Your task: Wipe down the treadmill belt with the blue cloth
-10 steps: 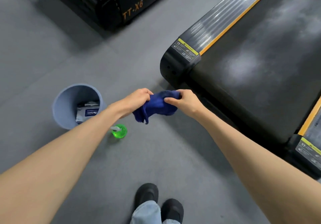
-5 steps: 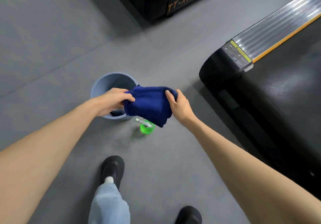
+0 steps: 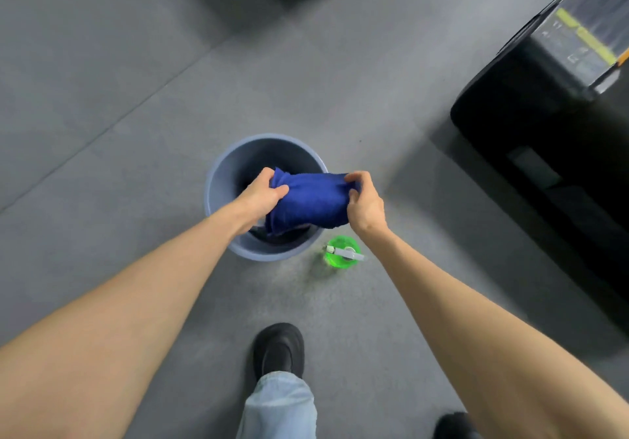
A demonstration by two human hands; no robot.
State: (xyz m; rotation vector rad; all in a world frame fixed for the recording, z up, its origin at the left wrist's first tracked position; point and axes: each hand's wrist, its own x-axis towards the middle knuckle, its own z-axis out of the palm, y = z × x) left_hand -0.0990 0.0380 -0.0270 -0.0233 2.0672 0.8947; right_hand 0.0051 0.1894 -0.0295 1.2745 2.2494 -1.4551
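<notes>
1. Nearest to me, the person's black shoe (image 3: 279, 350) and pale trouser leg (image 3: 279, 408) are planted on the grey floor (image 3: 102, 115). A second shoe shows only partly at the near right edge.
2. A little farther and slightly right, a green spray bottle (image 3: 340, 254) stands on the floor. It is just beside the near right rim of the bucket and below the right wrist.
3. Next comes the cloth (image 3: 309, 202), blue and bunched into a thick roll. It is held in the air over the bucket, with its long axis running left to right between the two hands.
4. The left hand (image 3: 262, 195) has its grip wrapped round the left end, fingers curled into the fabric. The right hand (image 3: 366, 203) has its grip closed on the right end, with the fingers over the top and the thumb curled into the fabric beside them.
5. The grey-blue bucket (image 3: 218, 173) sits on the floor directly under the cloth. Cloth and shadow hide whatever is inside it.
6. Farthest off, at the far right, is the treadmill (image 3: 544, 125), well apart from the cloth. Only its black end corner and a side rail with a blurred yellow label are visible, and the belt is barely in sight.
7. By my reckoning the wiping calls for the cloth to travel right and away. The right hand is the nearer one and the roll's right end faces the machine, so that hand looks placed to lead.
</notes>
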